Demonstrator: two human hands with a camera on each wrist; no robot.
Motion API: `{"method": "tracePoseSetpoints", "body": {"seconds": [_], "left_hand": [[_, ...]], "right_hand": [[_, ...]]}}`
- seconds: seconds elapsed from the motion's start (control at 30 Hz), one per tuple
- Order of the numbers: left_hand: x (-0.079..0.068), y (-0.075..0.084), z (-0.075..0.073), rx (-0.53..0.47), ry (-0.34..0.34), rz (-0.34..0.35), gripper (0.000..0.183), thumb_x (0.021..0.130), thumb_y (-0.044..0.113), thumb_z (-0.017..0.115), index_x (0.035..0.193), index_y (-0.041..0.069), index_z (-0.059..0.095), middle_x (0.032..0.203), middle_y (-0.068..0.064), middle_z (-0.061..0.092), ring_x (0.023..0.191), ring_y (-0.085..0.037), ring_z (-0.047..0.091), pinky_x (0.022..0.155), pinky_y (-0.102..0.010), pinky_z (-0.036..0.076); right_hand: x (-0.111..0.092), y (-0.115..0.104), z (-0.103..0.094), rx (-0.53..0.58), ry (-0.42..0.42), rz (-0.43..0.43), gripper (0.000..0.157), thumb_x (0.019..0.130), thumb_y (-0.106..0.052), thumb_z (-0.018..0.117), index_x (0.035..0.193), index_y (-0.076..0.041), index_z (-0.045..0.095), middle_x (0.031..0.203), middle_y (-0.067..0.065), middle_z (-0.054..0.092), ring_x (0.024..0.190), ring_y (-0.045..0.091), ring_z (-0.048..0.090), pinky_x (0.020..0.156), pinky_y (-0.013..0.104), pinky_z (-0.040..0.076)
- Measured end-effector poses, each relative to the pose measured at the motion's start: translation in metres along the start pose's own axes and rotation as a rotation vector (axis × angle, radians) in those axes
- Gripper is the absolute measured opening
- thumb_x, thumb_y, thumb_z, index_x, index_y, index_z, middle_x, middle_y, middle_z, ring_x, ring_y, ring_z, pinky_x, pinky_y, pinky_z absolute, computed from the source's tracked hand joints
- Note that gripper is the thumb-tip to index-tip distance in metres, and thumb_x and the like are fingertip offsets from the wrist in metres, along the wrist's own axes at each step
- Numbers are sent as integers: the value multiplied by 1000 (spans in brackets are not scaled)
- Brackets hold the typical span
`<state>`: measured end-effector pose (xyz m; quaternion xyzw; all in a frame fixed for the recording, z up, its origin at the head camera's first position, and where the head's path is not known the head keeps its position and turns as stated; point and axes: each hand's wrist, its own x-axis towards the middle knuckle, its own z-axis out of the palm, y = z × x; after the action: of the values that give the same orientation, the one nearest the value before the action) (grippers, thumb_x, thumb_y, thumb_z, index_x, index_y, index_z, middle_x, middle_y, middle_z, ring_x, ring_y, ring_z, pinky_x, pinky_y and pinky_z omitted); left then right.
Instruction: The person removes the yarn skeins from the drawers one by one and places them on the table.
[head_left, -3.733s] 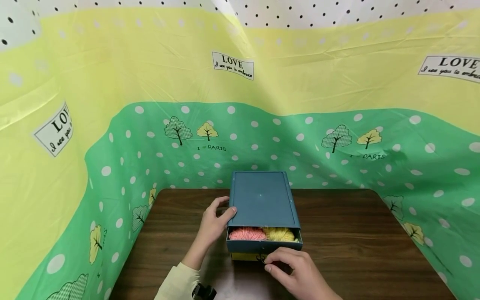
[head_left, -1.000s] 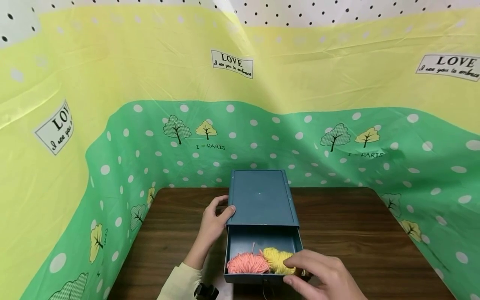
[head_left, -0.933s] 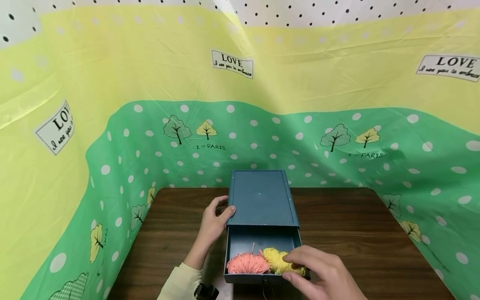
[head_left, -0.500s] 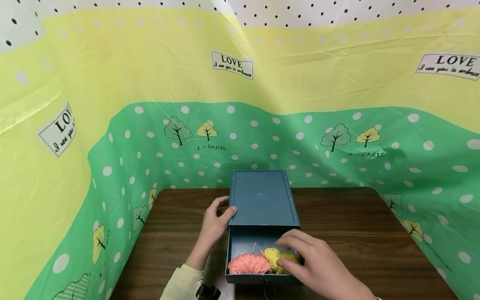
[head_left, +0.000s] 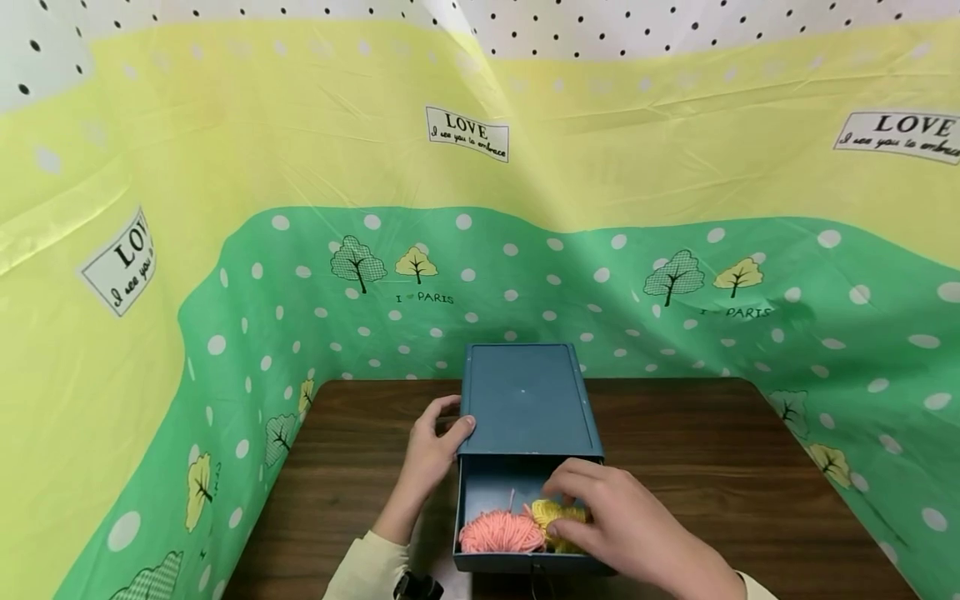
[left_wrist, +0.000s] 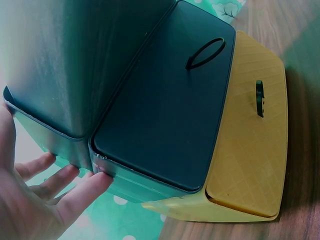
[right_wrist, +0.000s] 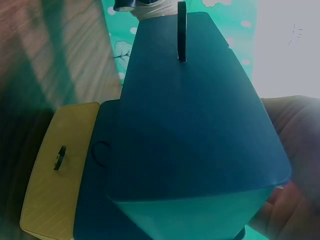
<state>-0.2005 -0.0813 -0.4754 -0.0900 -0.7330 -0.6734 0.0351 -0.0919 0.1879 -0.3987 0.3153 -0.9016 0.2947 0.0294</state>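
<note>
On the table stands a small blue drawer cabinet (head_left: 525, 396) with its top drawer (head_left: 495, 564) pulled out. Inside the drawer, near its front, a pink yarn skein (head_left: 501, 533) lies to the left of a yellow yarn skein (head_left: 551, 512). My right hand (head_left: 618, 508) reaches into the drawer and grips the yellow skein, thumb on the near side and fingers curled over the far side, covering part of it. My left hand (head_left: 431, 450) braces the cabinet's left side, thumb at the top edge and fingers extended along the wall. In the right wrist view the drawer hides the yarn.
Below the pulled-out drawer are a closed blue drawer (left_wrist: 165, 110) and a closed yellow drawer (left_wrist: 250, 135), each with a black loop pull. Dark wood table (head_left: 720, 467) surrounds the cabinet. A green and yellow printed curtain (head_left: 585, 292) hangs behind and at both sides.
The right hand has left the drawer's loop after pulling the drawer far out. It has moved up and left onto the yellow skein. The left hand stays put.
</note>
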Motion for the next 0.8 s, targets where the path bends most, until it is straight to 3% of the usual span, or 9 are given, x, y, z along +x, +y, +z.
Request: {"method": "tracePoseSetpoints", "body": {"seconds": [0.27, 0.5, 0.8], "left_hand": [[-1, 0, 0, 11, -3, 5, 40, 97, 21, 71, 135, 13, 63, 130, -15, 64, 108, -31, 63, 73, -34, 57], [1, 1, 1, 12, 2, 11, 40, 96, 21, 71, 134, 13, 63, 130, -15, 64, 106, -30, 63, 77, -35, 57], [1, -1, 0, 21, 5, 13, 40, 96, 22, 71, 134, 11, 63, 130, -16, 64, 109, -38, 63, 77, -34, 56]], "right_hand": [[12, 6, -1, 17, -188, 49, 22, 88, -31, 82, 110, -29, 76, 104, -18, 67, 87, -2, 58, 69, 22, 53], [18, 8, 0, 37, -209, 40, 17, 89, -24, 82, 105, -28, 76, 97, -19, 69, 81, -3, 57, 66, 21, 50], [21, 11, 1, 72, -198, 47, 16, 88, -13, 79, 101, -22, 76, 94, -15, 70, 77, -2, 56, 64, 20, 50]]}}
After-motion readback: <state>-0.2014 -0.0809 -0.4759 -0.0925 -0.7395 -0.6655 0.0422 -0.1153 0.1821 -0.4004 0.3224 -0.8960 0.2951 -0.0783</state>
